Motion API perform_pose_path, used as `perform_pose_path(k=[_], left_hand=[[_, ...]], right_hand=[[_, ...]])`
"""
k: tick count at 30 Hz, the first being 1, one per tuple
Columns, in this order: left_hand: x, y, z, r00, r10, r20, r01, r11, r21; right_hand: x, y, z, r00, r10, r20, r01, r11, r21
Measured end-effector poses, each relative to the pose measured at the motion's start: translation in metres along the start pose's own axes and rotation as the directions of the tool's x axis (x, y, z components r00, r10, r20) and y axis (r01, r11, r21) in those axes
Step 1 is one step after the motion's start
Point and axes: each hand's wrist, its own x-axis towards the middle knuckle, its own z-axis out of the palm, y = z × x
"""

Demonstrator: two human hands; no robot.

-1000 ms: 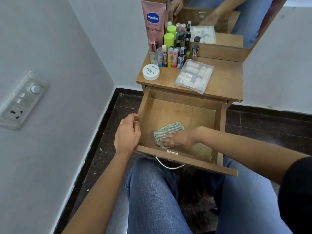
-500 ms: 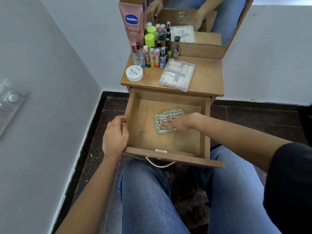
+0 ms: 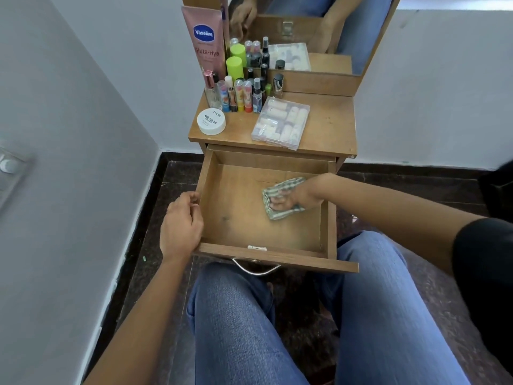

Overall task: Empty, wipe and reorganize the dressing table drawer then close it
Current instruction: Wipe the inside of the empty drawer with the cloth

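While the right hand [image 3: 302, 195] pressed spread fingers on the cloth [image 3: 277, 215], the dark smudge [image 3: 224, 218] on the drawer [image 3: 249, 187] floor lay toward the frame's lower left.

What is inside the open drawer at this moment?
Inside the drawer lies only a striped cloth, pressed down by the right hand. The rest of its floor is bare, with a dark stain. What lies under cloth and hand cannot be seen.
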Motion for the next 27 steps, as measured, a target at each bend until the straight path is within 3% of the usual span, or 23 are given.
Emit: perform_pose_path(k=[4, 11, 18, 27], left_hand=[[0.001, -0.001, 0.001, 1.0, -0.005, 0.002, 0.005, 1.0, 0.0], [0.001, 0.0, 0.001, 1.0, -0.003, 0.002, 0.003, 1.0, 0.008], [0.001, 0.0, 0.001, 1.0, 0.007, -0.014, -0.007, 1.0, 0.001], [0.002, -0.001, -0.001, 1.0, -0.008, -0.015, 0.008, 1.0, -0.019]], right_hand=[[0.02, -0.033, -0.007, 0.992, -0.067, -0.11, 0.07, 0.997, 0.023], [0.07, -0.084, -0.015, 0.944, -0.274, -0.182, 0.259, 0.961, -0.101], [0.087, -0.105, -0.042, 0.957, -0.226, -0.185, 0.224, 0.974, -0.029], [0.076, -0.097, -0.019, 0.923, -0.298, -0.244, 0.295, 0.954, -0.05]])
